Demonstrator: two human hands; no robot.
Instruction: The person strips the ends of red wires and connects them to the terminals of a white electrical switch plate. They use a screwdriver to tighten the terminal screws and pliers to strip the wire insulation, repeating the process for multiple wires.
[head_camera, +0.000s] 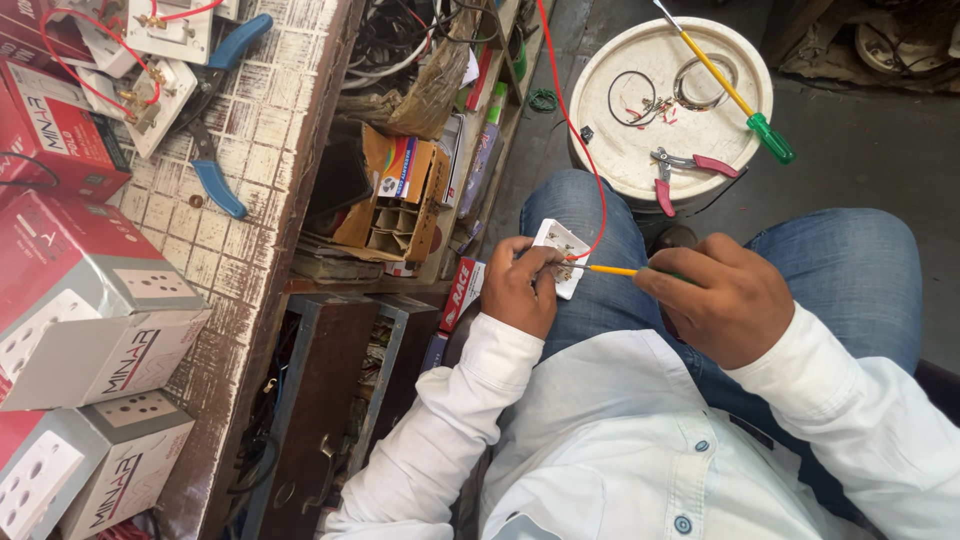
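My left hand (522, 288) grips a small white electrical socket (560, 243) over my lap, its back with metal terminals facing up. A red wire (578, 130) runs from the socket up past the bucket. My right hand (712, 300) is closed around a screwdriver with a yellow shaft (612, 270); its tip touches the socket's terminals. Both sleeves are white, and my knees are in blue jeans.
A white upturned bucket (640, 150) in front of my knees carries red-handled pliers (690, 165), a yellow-and-green screwdriver (735, 95) and wire rings. At left, a workbench (270, 130) bears red-and-white boxes (90, 320), wired sockets and blue-handled pliers (215, 175). Cluttered shelves (410, 190) stand between.
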